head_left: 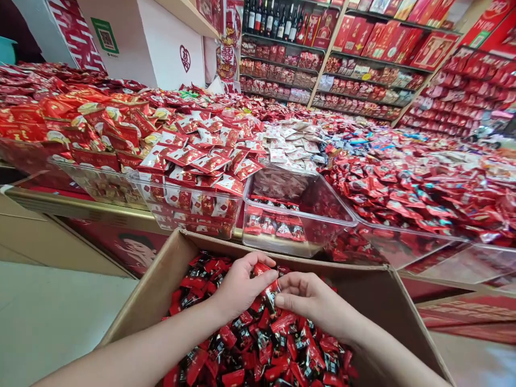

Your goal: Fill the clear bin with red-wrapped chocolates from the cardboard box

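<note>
Both of my hands meet over an open cardboard box (pixel 407 301) filled with red and black wrapped candies (pixel 242 344). My left hand (pixel 244 282) has its fingers curled round a red candy packet (pixel 269 287). On the other side of that packet, my right hand (pixel 306 295) pinches it with thumb and fingers. Just beyond the box stands a clear plastic bin (pixel 298 215) with a short row of red and black candies (pixel 276 223) low inside it.
Clear bins heaped with red-and-white packets (pixel 201 156), red packets (pixel 100 123) and red candies (pixel 403 188) line the counter edge (pixel 80 201). White packets (pixel 292 142) lie behind the middle bin. Shelves (pixel 282 72) with bottles and red boxes stand at the back.
</note>
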Available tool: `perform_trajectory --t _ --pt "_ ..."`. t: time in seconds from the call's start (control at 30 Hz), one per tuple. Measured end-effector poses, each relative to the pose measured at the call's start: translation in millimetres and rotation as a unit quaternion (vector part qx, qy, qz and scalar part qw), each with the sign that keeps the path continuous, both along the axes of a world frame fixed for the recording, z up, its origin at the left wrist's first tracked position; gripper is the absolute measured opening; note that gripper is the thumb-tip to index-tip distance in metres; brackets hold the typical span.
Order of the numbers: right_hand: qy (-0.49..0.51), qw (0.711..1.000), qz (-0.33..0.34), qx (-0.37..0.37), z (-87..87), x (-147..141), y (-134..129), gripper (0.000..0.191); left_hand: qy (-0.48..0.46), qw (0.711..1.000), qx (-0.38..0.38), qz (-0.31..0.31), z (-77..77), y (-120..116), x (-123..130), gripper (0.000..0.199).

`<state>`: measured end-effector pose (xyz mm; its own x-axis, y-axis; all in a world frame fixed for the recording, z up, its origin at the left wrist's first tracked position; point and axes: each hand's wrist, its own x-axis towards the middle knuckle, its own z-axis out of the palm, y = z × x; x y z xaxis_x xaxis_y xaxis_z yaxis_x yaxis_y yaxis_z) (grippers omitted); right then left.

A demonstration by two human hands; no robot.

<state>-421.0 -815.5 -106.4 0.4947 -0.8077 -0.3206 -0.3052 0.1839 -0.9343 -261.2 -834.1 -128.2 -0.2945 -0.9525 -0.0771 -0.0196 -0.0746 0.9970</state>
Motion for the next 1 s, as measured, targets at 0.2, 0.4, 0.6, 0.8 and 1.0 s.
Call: perform_trajectory --t 0.2,0.4,0.6,0.8,1.0 --pt "-0.124 0.989 -0.081 0.029 -18.1 -1.8 -6.8 0.027 0.031 0.998 0.036 -0.031 1.7 3.1 -2.1 0.027" --pt "-0.054 0.993 -0.067 -0.082 15.4 -6.7 -0.2 0.022 0.130 0.982 0.126 -0.061 7.5 4.5 1.0 0.031" --pt "-0.044 0.932 -0.185 -0.308 116.2 -21.2 -29.9 0.024 0.148 0.971 0.176 -0.067 7.0 6.1 3.2 0.028" --pt "0.055 0.985 -0.145 -0.070 123.1 -4.7 -130.3 0.006 0.106 0.970 0.201 -0.087 2.0 8.0 0.8 0.026" --pt "0.199 0.966 -0.108 0.123 81.8 29.4 -162.5 0.014 0.058 0.970 0.206 -0.115 -6.2 10.3 -1.6 0.020"
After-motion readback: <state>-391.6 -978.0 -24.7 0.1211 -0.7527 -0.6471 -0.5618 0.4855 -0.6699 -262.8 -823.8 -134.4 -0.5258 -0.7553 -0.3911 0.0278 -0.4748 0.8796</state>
